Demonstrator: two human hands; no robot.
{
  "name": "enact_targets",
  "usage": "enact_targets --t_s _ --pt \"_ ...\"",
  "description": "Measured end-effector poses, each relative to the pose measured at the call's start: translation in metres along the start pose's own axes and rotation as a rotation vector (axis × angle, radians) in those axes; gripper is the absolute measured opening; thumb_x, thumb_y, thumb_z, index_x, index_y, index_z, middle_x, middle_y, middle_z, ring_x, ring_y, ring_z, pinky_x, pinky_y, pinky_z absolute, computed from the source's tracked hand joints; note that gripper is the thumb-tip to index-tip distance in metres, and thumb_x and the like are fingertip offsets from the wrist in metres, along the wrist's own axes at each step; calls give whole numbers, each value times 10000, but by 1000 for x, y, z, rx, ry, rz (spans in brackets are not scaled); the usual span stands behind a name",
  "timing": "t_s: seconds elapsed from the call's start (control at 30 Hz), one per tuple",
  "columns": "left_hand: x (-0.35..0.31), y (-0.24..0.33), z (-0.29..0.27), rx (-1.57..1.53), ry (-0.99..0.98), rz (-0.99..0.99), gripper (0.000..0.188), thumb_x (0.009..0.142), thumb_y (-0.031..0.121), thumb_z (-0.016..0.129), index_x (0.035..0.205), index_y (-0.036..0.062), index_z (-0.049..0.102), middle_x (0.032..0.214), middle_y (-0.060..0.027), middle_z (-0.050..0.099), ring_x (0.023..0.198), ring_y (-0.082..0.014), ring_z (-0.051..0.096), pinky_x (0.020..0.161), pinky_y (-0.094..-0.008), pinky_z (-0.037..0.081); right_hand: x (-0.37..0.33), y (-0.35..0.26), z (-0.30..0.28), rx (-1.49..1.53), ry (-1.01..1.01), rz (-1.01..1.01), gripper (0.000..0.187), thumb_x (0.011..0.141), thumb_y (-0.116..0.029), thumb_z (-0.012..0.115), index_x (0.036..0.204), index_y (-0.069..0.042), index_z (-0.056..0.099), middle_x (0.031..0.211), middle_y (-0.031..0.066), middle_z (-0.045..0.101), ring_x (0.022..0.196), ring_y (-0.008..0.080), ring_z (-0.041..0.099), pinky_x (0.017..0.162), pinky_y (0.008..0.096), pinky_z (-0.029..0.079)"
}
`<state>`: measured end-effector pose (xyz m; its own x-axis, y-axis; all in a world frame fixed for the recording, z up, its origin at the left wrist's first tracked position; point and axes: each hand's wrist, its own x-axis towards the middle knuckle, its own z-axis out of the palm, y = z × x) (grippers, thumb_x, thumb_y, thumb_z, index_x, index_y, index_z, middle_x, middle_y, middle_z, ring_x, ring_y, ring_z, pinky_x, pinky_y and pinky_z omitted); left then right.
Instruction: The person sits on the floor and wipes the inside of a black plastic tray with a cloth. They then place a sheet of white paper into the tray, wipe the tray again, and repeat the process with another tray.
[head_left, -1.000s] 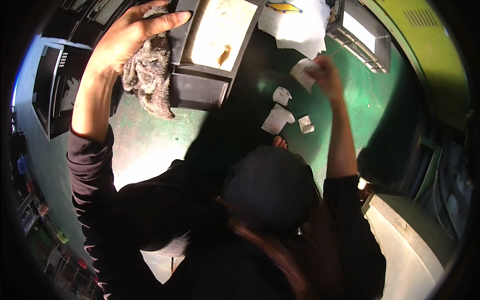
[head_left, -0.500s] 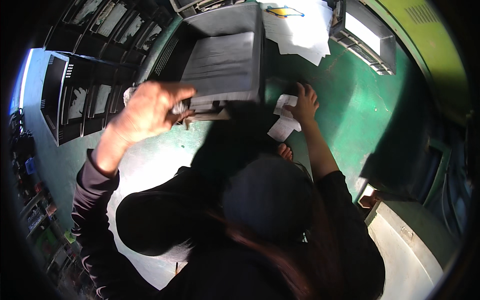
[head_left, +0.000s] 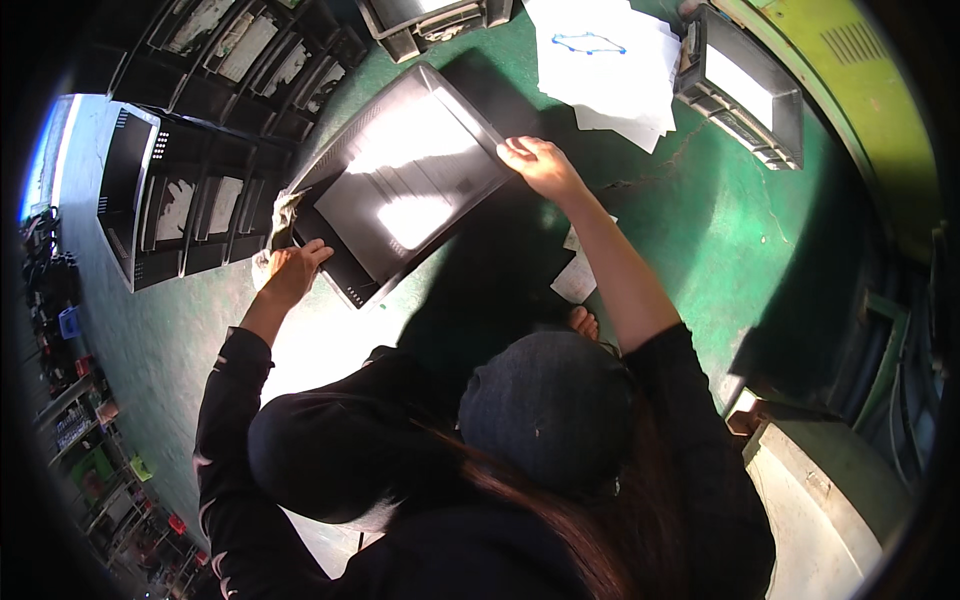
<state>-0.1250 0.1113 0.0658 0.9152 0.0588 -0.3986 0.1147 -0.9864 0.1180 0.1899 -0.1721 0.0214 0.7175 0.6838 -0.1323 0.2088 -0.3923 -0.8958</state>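
Moved since the earlier frame: black crate (head_left: 340,258) swung to a slant, right hand (head_left: 540,168) brought off the paper scraps (head_left: 575,280) and up to the crate's corner, left hand (head_left: 290,275) set lower on its rim. Left to right: far left, shelving (head_left: 75,430) is seen, loaded with small items too blurred to be told. Next, black bins (head_left: 122,190) are stood in rows, torn pale sheets stuck on several fronts. Pale cloth (head_left: 283,218) is bunched at the crate's left corner, just beside the left hand. Left hand is partly closed, fingers hooked over the near-left rim; its thumb is hidden. Black crate is held between both hands, centre-left, tilted, its inside turned toward the viewer and lit in bright patches; whether it touches the floor cannot be told. Above it, another bin (head_left: 400,42) is cut by the frame edge. Right of that, white sheets (head_left: 605,85) are spread in a loose pile, a blue outline drawn on top. Right hand is closed around the crate's far-right corner. Under its forearm, scraps are partly covered, near a bare foot (head_left: 583,322). Farther right, a grey crate (head_left: 790,130) is placed beside a yellow-green cabinet (head_left: 870,90).
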Motion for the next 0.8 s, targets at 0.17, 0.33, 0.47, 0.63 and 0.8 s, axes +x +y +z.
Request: enact_targets --t_s 0.17,0.33,0.47,0.63,0.8 --pt "12 53 -68 -156 -511 -264 473 689 24 634 1132 183 587 874 -46 645 809 -196 628 741 -305 500 -58 -79 -9 377 -215 -92 311 796 -183 660 1057 -23 603 868 94 641 804 115 604 749 249 469" --pt "33 85 -132 -1343 -364 0 515 887 283 536 1299 8 397 1063 -113 598 961 -157 561 841 -275 435 -89 -130 -20 484 -729 -147 467 833 -152 621 1267 -77 464 1084 112 611 1002 157 561 889 291 423" --pt "37 104 -143 -1365 -244 -188 560 837 363 603 1148 -81 467 1043 -126 595 870 -137 544 742 -264 450 -94 -142 -9 532 -1017 -148 524 849 -145 593 1328 -113 385 1129 121 596 1052 187 554 914 307 408" --pt "69 118 -114 -824 -250 -169 613 811 459 594 1109 -70 513 979 -156 616 859 -179 570 749 -291 463 -81 -118 3 665 -779 229 346 890 -297 546 1103 -27 508 891 85 627 800 126 606 736 265 462" --pt "133 161 -40 -1101 -134 -157 635 857 460 507 1285 3 400 1062 -155 597 999 -261 557 892 -347 411 -74 -74 -4 617 -219 504 347 891 -331 537 1036 -17 519 784 56 607 643 117 588 623 259 459"
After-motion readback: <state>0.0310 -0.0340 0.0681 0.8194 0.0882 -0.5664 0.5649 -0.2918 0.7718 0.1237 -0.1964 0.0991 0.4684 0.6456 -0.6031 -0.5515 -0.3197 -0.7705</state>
